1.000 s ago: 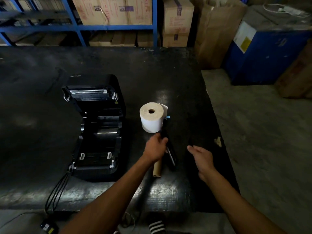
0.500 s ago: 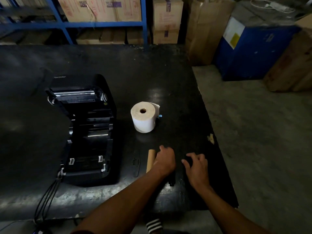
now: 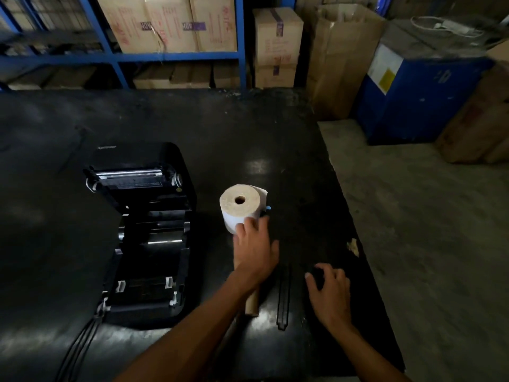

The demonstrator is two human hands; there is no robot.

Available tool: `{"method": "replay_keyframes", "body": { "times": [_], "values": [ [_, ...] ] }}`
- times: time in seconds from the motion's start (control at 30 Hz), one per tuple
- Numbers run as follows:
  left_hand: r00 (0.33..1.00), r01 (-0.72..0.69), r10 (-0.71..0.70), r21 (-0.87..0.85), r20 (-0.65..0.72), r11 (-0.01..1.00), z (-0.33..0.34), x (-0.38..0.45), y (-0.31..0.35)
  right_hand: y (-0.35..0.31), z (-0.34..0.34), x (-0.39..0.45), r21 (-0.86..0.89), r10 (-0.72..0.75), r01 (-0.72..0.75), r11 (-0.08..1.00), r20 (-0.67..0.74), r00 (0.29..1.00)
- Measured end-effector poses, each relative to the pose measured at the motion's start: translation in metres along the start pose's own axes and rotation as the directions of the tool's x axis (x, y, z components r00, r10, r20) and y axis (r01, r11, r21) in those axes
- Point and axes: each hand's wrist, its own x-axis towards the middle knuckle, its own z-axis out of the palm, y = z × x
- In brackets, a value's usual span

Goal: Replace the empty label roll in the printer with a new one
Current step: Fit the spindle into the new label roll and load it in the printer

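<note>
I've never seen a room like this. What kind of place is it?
Probably a warehouse or stockroom: cardboard boxes stacked on blue metal shelving, a bare concrete floor, and a label printer on a worktable.

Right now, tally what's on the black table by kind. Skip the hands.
Printer, lid open: 1
Full label roll, standing on end: 1
Bare cardboard core, lying flat: 1
Black bar, lying flat: 1
Total: 4
A small blue-tipped piece shows behind the roll; too hidden to identify, not counted.
</note>
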Motion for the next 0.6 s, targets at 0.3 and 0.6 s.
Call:
{"method": "replay_keyframes", "body": {
  "times": [0.3,0.6],
  "values": [
    [0.891,0.424,-0.402,-0.068,0.213,0.903,-0.046,0.102,-0.041,-0.095,0.023,0.094,0.282,-0.106,0.026,0.959,0.274,0.956],
    [0.79,0.305,-0.305,0.092,0.532,0.948,-0.042,0.145,-0.037,-0.126,0.052,0.146,0.249,-0.061,-0.03,0.968,0.352,0.934]
  ]
}}
